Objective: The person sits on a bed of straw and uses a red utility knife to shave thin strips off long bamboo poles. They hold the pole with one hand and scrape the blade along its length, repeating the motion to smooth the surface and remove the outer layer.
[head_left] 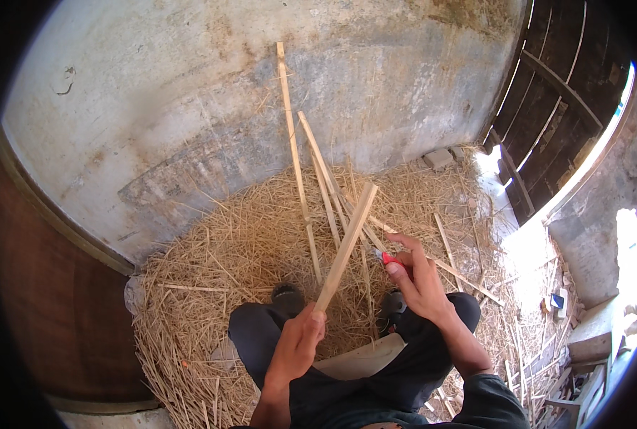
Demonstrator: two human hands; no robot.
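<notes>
My left hand [297, 344] is closed round the lower end of a pale, square-edged wooden strip [348, 243]. The strip slants up and away to the right, over the straw. My right hand [420, 280] grips a small red-handled knife [388, 259], its short blade pointing left toward the strip. A narrow gap seems to lie between blade and wood. The right index finger is raised off the handle. Both hands are above my knees, in dark trousers [397, 382], with a pale flat piece [361, 360] lying between my legs.
Straw and wood shavings [243, 229] cover the floor. A long wooden strip [290, 129] leans on the stained wall [190, 86], with several shorter strips beside it. Brick-like blocks [438, 158] lie along the wall. A dark plank door [558, 93] stands at right, a brown panel [61, 300] at left.
</notes>
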